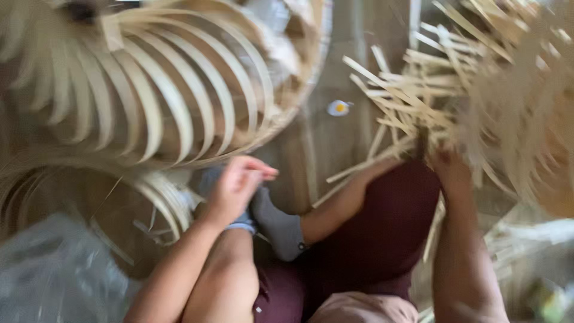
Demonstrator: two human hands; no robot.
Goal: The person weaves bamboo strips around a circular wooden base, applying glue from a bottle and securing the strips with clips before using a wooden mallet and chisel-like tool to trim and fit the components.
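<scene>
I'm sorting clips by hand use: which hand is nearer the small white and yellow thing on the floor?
Left. The left hand is below and left of the white and yellow thing; the right hand lies farther off, by the loose bamboo strips.

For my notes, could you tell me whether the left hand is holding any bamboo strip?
No, the left hand hovers empty above the grey sock.

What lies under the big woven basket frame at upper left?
Under the basket frame a wooden floor shows between its strips; further under is hidden. The left hand hovers just below its rim.
</scene>
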